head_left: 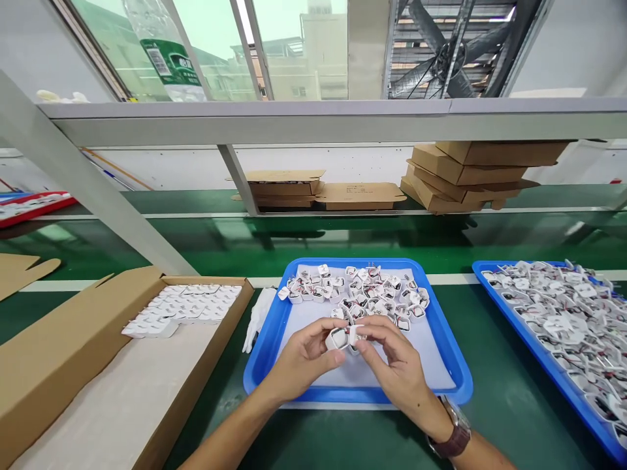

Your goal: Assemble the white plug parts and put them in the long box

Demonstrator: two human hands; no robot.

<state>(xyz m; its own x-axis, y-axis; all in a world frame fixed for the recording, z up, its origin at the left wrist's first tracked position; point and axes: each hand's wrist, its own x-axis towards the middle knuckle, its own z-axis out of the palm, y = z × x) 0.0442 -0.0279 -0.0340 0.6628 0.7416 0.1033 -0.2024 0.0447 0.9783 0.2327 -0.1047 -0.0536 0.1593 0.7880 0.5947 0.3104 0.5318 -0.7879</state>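
Above a blue tray (455, 365) lined with white paper, both hands meet over its middle. My left hand (308, 356) pinches a small white plastic housing (337, 339) with a hollow, dark-edged opening. Between the thumb and fingers of my right hand (392, 359) is a smaller white plastic piece (356, 334), close against the housing; whether the two are joined I cannot tell. Behind the fingers, many white housings with red and black wires (372, 294) lie heaped in the far half of the tray.
An open cardboard box (230, 339) at left holds rows of white parts (191, 303). A second blue tray (543, 365), heaped with wired white parts, stands at right. White gloves (259, 316) lie beside the middle tray. Cardboard boxes (470, 173) are stacked behind a metal frame (313, 127).
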